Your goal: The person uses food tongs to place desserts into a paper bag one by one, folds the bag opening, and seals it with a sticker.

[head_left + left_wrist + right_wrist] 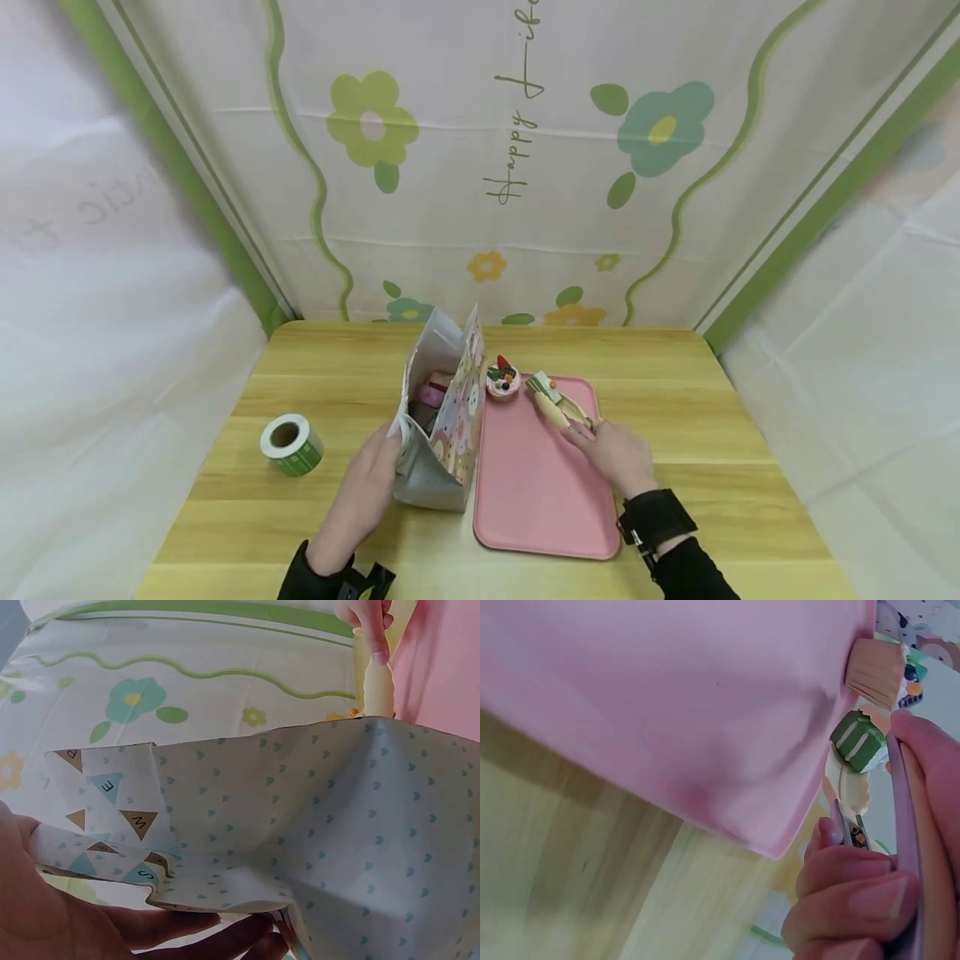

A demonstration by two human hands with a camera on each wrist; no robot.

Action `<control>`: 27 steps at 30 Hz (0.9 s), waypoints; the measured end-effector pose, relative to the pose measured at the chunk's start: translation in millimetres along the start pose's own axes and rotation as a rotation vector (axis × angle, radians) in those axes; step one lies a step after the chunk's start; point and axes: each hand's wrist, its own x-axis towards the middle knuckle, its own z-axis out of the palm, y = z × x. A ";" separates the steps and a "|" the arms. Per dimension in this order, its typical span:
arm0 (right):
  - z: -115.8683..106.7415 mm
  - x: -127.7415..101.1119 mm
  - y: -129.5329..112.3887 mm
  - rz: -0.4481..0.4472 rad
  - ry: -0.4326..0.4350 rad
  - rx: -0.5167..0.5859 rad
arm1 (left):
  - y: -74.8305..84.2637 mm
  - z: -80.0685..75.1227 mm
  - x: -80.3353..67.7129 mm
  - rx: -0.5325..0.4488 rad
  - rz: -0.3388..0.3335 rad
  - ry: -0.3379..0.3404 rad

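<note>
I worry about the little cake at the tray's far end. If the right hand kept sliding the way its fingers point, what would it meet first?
The right hand holds tongs aimed up-left, gripping a green-topped pastry. Next in that line is probably the small cupcake, then the paper bag; depth is unclear.

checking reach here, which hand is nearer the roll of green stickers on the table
Left. The left hand holds the gift bag, just right of the sticker roll; the right hand is beyond the bag, over the pink tray.
</note>
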 end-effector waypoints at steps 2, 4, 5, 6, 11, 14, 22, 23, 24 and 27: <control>-1.7 -2.7 0.7 0.014 -0.005 0.018 | 0.1 0.7 0.4 0.005 0.004 -0.001; -3.5 -5.4 0.9 0.035 -0.007 0.046 | 0.4 1.2 0.6 0.011 0.006 0.000; -4.5 -7.1 0.6 0.046 -0.006 0.062 | 0.8 1.4 0.5 0.014 0.007 0.001; -5.3 -8.7 0.3 0.057 -0.006 0.071 | 1.1 1.6 0.5 0.015 0.006 0.002; -4.8 -16.0 -1.7 0.105 -0.005 0.106 | 2.4 2.5 0.1 0.006 0.000 0.002; -2.7 -18.6 -3.5 0.124 -0.003 0.122 | 2.4 2.5 0.1 -0.002 0.001 0.004; -5.9 -28.9 -12.1 0.183 0.017 0.201 | 3.9 2.4 -0.2 -0.015 -0.002 0.002; -6.8 -30.7 -13.2 0.185 0.018 0.204 | 4.1 2.5 -0.2 -0.017 -0.004 0.003; -7.6 -32.6 -14.4 0.188 0.019 0.207 | 4.3 2.7 -0.2 -0.019 -0.005 0.002; -10.0 -38.3 -18.2 0.196 0.017 0.215 | 4.2 3.0 0.0 -0.025 -0.006 0.004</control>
